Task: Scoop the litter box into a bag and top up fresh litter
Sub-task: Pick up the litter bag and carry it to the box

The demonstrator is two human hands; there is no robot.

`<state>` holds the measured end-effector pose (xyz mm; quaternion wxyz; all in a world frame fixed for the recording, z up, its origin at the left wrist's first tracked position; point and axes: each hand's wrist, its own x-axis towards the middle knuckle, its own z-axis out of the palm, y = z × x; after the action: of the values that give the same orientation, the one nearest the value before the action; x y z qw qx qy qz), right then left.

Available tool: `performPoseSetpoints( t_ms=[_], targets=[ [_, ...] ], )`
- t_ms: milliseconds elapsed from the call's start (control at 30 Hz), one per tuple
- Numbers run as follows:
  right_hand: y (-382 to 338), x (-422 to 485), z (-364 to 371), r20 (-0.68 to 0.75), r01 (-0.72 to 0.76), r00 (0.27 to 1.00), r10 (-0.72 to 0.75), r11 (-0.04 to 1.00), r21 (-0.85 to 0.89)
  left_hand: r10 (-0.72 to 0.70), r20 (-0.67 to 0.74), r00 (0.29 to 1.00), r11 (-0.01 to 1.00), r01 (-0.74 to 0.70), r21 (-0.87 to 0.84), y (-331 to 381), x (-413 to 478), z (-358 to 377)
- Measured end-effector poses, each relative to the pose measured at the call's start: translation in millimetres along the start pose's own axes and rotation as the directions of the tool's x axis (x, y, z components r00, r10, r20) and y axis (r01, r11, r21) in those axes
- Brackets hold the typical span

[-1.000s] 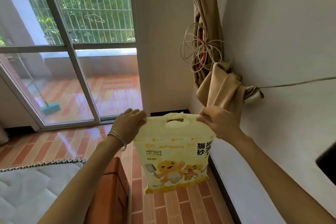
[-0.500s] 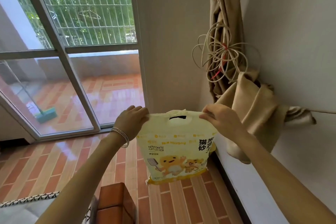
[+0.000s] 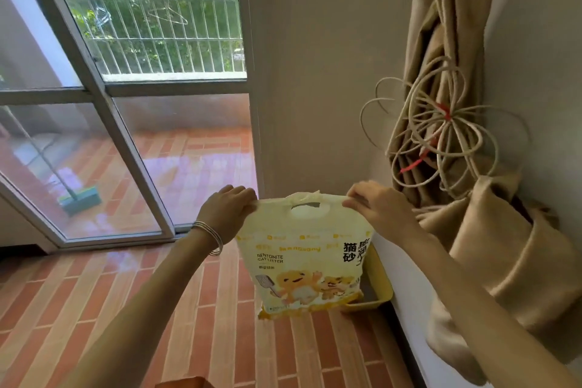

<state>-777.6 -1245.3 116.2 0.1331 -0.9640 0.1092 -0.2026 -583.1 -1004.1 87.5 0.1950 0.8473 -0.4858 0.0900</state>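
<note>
A pale yellow bag of bentonite cat litter (image 3: 304, 257) hangs upright in the air in front of me, its cartoon print facing me. My left hand (image 3: 227, 210) pinches the bag's top left corner. My right hand (image 3: 376, 206) pinches the top right corner. The cut-out handle sits between the two hands. Behind and below the bag, a yellow litter box (image 3: 379, 274) stands on the floor against the right wall; only its right rim and front corner show, and its inside is hidden.
A sliding glass door (image 3: 126, 135) to a balcony fills the left. A tan curtain (image 3: 491, 230) tied with coiled cord (image 3: 441, 138) hangs on the right wall. The floor is orange brick tile (image 3: 157, 309). An orange box corner (image 3: 185, 383) shows at the bottom edge.
My view has moved forward and up toward the corner. The litter box has come into sight behind the bag. Both hands keep their hold on the bag's top corners.
</note>
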Motion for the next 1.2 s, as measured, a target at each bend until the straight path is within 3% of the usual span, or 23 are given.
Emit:
performPoseSetpoints(
  t_ms=[467, 833, 1200],
  targets=[
    [30.8, 128.2, 56.1, 0.04, -0.011, 0.999, 0.011, 1.0, -0.006, -0.032, 0.011, 0.999, 0.999, 0.032, -0.015, -91.9, 99.6, 32.6],
    [11.7, 222.3, 97.0, -0.032, -0.169, 0.985, 0.168, 0.986, -0.019, 0.13, 0.032, 0.991, 0.988, -0.126, -0.085, -195.6, 202.8, 32.7],
    [9.6, 301.8, 123.0, -0.126, -0.25, 0.955, 0.268, 0.958, 0.139, 0.223, -0.02, 0.975, 0.964, -0.224, -0.143, -263.4, 293.6, 42.9]
  ],
)
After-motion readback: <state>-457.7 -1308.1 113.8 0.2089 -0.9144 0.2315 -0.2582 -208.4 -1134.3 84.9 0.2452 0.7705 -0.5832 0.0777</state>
